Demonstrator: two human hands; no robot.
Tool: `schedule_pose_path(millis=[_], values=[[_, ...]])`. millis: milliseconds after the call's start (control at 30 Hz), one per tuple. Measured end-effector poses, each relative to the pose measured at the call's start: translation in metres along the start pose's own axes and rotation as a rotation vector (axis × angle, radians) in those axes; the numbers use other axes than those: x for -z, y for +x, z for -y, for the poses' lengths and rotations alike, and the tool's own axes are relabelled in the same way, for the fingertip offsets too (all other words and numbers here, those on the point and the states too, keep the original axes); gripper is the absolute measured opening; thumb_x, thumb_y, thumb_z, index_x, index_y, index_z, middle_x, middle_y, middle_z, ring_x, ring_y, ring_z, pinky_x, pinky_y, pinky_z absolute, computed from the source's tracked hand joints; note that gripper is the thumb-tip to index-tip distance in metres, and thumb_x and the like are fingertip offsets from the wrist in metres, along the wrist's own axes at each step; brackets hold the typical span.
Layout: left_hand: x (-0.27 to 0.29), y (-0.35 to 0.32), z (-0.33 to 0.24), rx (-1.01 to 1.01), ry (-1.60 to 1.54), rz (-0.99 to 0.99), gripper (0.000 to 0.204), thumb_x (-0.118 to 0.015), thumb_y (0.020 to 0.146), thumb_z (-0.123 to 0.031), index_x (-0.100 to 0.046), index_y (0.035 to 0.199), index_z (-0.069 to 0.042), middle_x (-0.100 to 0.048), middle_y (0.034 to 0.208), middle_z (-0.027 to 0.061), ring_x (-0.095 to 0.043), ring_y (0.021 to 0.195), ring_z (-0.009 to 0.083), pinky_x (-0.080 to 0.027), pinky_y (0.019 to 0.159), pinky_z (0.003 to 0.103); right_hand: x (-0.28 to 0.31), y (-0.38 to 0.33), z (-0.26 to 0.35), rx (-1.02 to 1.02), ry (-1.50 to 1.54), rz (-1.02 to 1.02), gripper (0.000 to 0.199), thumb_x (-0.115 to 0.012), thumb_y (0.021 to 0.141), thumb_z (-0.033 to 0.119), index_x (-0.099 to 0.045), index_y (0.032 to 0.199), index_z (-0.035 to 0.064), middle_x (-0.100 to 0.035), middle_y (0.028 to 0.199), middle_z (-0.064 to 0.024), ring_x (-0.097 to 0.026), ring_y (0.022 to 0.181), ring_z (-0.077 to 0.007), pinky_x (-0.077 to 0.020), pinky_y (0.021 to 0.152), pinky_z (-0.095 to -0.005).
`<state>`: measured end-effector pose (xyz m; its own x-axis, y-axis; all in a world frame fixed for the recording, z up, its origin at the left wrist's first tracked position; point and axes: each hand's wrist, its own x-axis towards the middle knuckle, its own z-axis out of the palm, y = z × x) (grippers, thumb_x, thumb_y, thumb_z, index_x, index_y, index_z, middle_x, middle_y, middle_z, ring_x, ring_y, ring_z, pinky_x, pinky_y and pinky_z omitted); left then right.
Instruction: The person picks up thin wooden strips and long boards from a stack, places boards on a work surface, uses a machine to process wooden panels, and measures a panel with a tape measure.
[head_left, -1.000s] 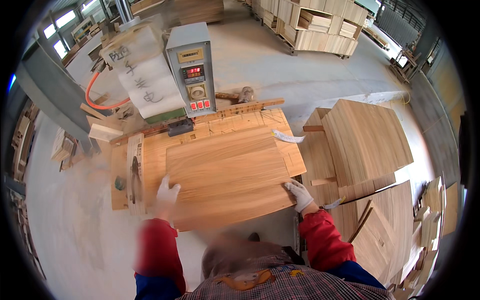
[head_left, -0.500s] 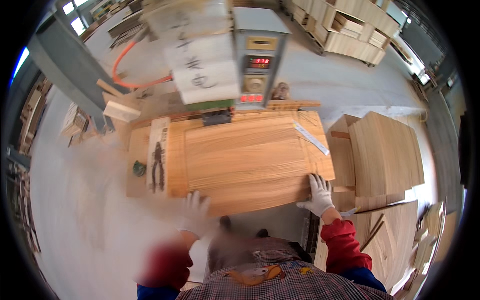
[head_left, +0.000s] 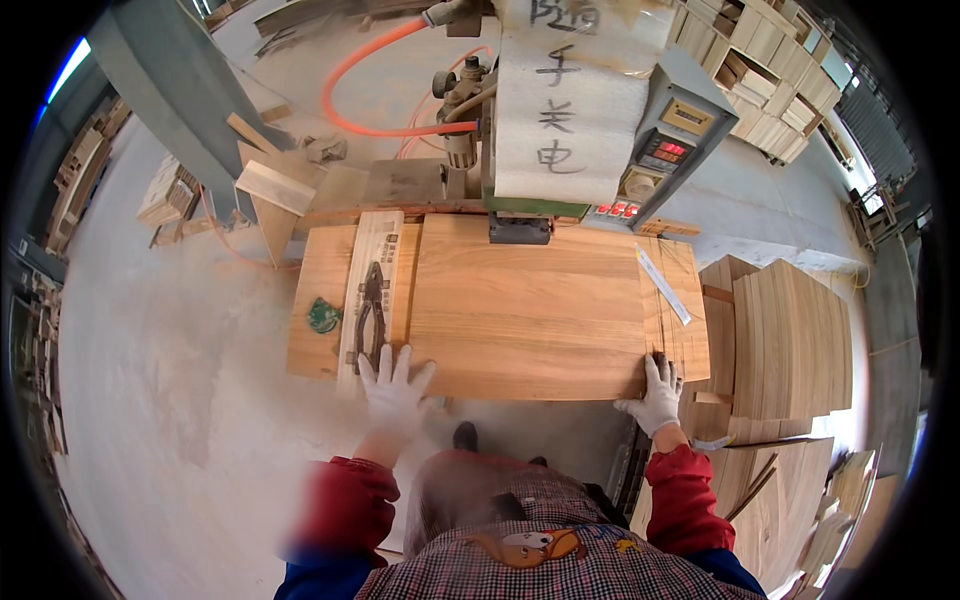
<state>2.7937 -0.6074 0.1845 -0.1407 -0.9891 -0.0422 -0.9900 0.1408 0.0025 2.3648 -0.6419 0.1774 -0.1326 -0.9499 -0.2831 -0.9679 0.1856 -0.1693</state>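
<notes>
On the machine table [head_left: 310, 350], under the press head [head_left: 520, 228], lies a wide wood panel [head_left: 530, 305], its near edge toward the person. Left hand [head_left: 393, 388] rests spread and flat on the near left corner; right hand [head_left: 655, 392] grips the near right corner, fingers curled over the edge. Pale, straight-grained, glued from strips, the panel looks stiff and fairly heavy, smooth enough to slide; the two near corners seem the best hold. Pliers [head_left: 371, 315] lie on a board beside it.

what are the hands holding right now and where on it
The wooden panel, by its near edge: left hand flat at the near-left corner, right hand at the near-right corner.
</notes>
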Motion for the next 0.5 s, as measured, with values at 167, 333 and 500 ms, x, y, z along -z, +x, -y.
schedule_pose_path(millis=[167,333,500], values=[[0.004,0.006,0.028,-0.06,-0.133,-0.046,0.053,-0.066,0.079,-0.042,-0.056,0.128,-0.025,-0.035,0.145,0.0163,-0.027,0.135,0.0439,-0.01,0.109,0.065,0.005,0.004,0.021,-0.026,0.002,0.016,0.107,-0.085,0.058,0.043,-0.03,0.146,0.0133,-0.023,0.152,-0.0185,-0.016,0.141,-0.0395,-0.0126,0.113,-0.0557],[-0.027,0.029,0.064,0.038,-0.269,-0.264,0.05,-0.061,0.084,-0.041,-0.055,0.129,-0.021,-0.034,0.146,0.0186,-0.027,0.134,0.0455,-0.015,0.111,0.058,0.002,0.007,0.022,-0.029,0.004,0.031,0.108,-0.085,0.058,0.041,-0.03,0.146,0.0127,-0.022,0.153,-0.0187,-0.015,0.141,-0.0395,-0.0126,0.113,-0.0558],[-0.034,0.047,0.079,0.103,-0.196,-0.265,0.041,-0.055,0.089,-0.033,-0.056,0.128,-0.02,-0.037,0.144,0.018,-0.032,0.131,0.0443,-0.022,0.109,0.057,-0.003,0.008,0.019,-0.025,-0.003,-0.014,0.112,-0.088,0.052,0.041,-0.032,0.144,0.0108,-0.027,0.15,-0.0195,-0.02,0.139,-0.0391,-0.0169,0.112,-0.0542]])
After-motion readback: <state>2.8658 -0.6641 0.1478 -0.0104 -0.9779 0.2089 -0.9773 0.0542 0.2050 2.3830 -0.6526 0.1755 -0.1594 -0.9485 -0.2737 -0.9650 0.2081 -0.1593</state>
